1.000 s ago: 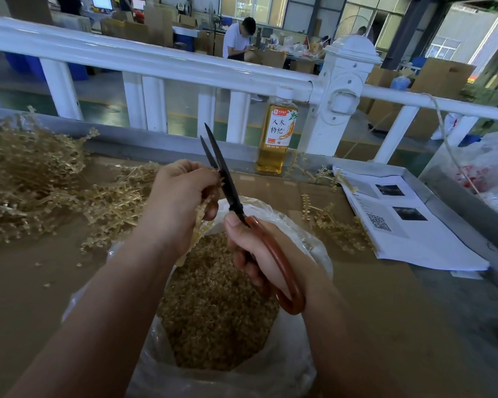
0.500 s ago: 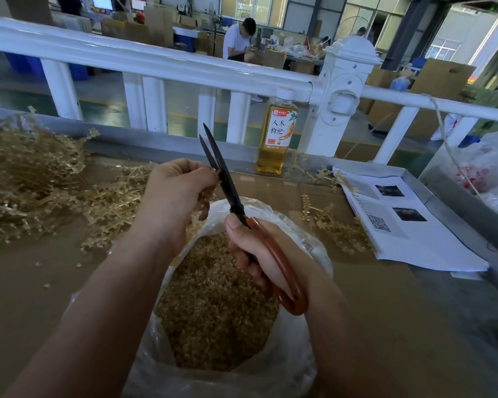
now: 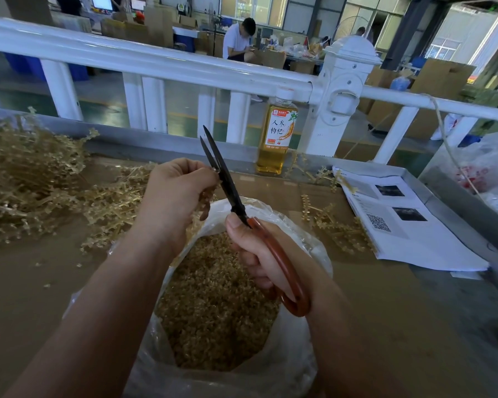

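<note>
My right hand [image 3: 256,251] grips the red-brown handles of black-bladed scissors [image 3: 227,179], blades slightly apart and pointing up and away. My left hand [image 3: 176,193] holds a pale tan plastic sprig [image 3: 202,209] against the blades, fingers curled around it; most of the sprig is hidden by the hand. Both hands hover over an open clear plastic bag [image 3: 293,366] filled with small tan cut pieces [image 3: 213,300].
A heap of tan plastic sprigs [image 3: 32,179] covers the left of the cardboard-topped table [image 3: 26,282]. More sprigs [image 3: 334,225] lie at the right beside printed sheets [image 3: 408,225]. A bottle of amber drink [image 3: 276,133] stands before a white railing [image 3: 156,61]. A person sits far behind.
The left hand has shifted slightly on the sprig near the blades. The scissors and right hand stay in nearly the same place.
</note>
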Action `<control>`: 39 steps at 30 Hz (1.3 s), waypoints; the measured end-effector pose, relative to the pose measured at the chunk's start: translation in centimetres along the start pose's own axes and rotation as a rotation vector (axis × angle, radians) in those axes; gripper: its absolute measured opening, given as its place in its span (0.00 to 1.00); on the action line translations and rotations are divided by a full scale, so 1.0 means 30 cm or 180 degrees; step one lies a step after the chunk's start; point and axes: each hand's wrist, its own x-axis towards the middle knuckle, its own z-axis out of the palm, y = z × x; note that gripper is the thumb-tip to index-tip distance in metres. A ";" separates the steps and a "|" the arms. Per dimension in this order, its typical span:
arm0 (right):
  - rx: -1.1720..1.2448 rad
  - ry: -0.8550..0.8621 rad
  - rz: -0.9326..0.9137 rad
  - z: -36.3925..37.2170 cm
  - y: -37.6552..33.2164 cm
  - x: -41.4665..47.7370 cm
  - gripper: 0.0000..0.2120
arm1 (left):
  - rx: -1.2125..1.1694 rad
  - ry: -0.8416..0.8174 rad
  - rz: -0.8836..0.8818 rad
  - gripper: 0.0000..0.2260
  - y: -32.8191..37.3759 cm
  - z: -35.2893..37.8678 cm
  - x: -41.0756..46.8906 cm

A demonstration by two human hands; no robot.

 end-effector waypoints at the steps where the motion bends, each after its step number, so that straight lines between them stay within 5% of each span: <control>1: 0.0045 -0.0010 0.0014 0.000 0.000 -0.002 0.18 | 0.0005 -0.0002 0.0007 0.08 0.000 0.000 0.000; 5: 0.0968 -0.0368 0.0009 -0.006 -0.016 -0.024 0.16 | 0.0032 -0.0011 0.0030 0.08 0.001 0.000 -0.003; 10: 0.0340 0.0180 0.0092 -0.002 0.014 0.005 0.19 | 0.0149 0.0043 0.0120 0.08 -0.004 -0.007 0.004; 26: 0.1503 0.0606 -0.0065 -0.006 -0.002 -0.002 0.09 | 0.1397 -0.0132 0.0542 0.05 -0.044 0.007 -0.004; 31: 0.1688 0.0948 -0.0071 -0.018 0.018 0.014 0.12 | 0.0787 -0.0208 0.0294 0.05 -0.028 0.002 0.000; 36: 0.1919 0.1310 -0.0203 -0.053 0.049 0.016 0.13 | 0.0838 0.0103 0.0371 0.15 -0.012 -0.026 0.016; 39: 0.2017 0.1445 -0.0259 -0.066 0.055 0.013 0.14 | 0.0813 -0.0353 -0.0106 0.22 0.004 -0.040 0.006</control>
